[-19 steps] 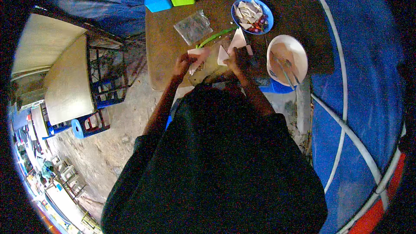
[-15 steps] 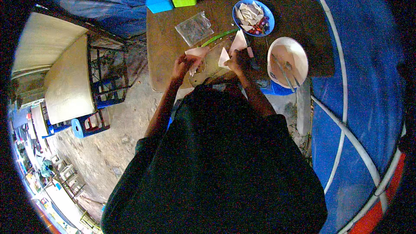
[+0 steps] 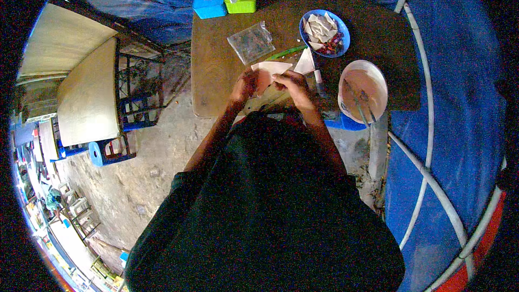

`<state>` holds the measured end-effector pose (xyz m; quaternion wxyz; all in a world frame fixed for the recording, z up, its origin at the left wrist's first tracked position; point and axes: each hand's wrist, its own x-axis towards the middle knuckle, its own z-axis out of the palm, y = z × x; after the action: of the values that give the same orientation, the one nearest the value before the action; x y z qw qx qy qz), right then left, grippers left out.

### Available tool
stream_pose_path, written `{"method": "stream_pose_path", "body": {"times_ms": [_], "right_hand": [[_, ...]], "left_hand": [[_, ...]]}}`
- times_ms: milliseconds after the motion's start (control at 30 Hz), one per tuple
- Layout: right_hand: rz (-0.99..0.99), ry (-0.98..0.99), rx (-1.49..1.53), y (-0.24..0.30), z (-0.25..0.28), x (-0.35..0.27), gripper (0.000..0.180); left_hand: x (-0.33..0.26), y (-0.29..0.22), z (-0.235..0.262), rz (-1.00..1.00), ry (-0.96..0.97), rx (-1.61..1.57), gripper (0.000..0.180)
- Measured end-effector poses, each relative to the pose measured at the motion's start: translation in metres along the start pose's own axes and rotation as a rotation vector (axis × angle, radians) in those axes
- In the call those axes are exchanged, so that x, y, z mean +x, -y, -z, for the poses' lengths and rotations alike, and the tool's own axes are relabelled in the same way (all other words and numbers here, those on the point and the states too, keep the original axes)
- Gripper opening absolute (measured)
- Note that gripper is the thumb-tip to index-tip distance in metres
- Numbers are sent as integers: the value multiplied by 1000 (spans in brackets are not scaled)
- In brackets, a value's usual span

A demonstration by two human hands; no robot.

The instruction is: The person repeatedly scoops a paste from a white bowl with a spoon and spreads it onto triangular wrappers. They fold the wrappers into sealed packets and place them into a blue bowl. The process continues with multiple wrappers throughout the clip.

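Both hands meet over a wooden board (image 3: 265, 101) at the table's near side. My left hand (image 3: 247, 85) is closed on the left part of a pale flat sheet (image 3: 271, 67). Fingers of my right hand (image 3: 292, 85) pinch the same sheet at its right end. Beyond my right hand lies a pale triangular piece (image 3: 305, 62). A long green vegetable (image 3: 287, 52) rests behind the sheet, beside a clear plastic bag (image 3: 251, 44). Farther right, a blue bowl (image 3: 347, 32) holds several pale triangles and chopped red and purple bits.
A pale basin (image 3: 379, 73) with metal utensils stands at the table's right edge, above a blue stool (image 3: 346, 123). Blue and green tissue boxes (image 3: 210, 4) sit at the back left of the brown table (image 3: 211, 65). White pipes (image 3: 427, 103) and blue tarpaulin border the right.
My right hand has moved left to meet the left hand at the sheet. The small pale triangle it held no longer shows apart. The view has shifted slightly.
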<state>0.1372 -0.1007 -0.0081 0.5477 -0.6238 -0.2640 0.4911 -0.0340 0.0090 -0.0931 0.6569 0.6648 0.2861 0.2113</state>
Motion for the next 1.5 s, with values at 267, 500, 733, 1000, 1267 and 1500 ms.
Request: {"method": "stream_pose_path", "body": {"times_ms": [267, 500, 733, 1000, 1267, 1500], "right_hand": [[-7, 8, -53, -15, 4, 6, 17], [124, -216, -751, -11, 7, 0, 43], [213, 97, -956, -72, 45, 33, 38], [346, -40, -798, -170, 78, 36, 29], [411, -158, -754, -185, 76, 39, 25], [432, -357, -581, -194, 51, 63, 33]], "left_hand": [[-1, -15, -18, -118, 50, -549, 94], [7, -32, -20, -27, 156, -264, 45], [26, 8, -45, -471, 109, 666, 26], [27, 62, -58, -374, 172, 873, 45], [27, 84, -60, -338, 97, 894, 48], [29, 70, -57, -365, -201, 857, 47]]}}
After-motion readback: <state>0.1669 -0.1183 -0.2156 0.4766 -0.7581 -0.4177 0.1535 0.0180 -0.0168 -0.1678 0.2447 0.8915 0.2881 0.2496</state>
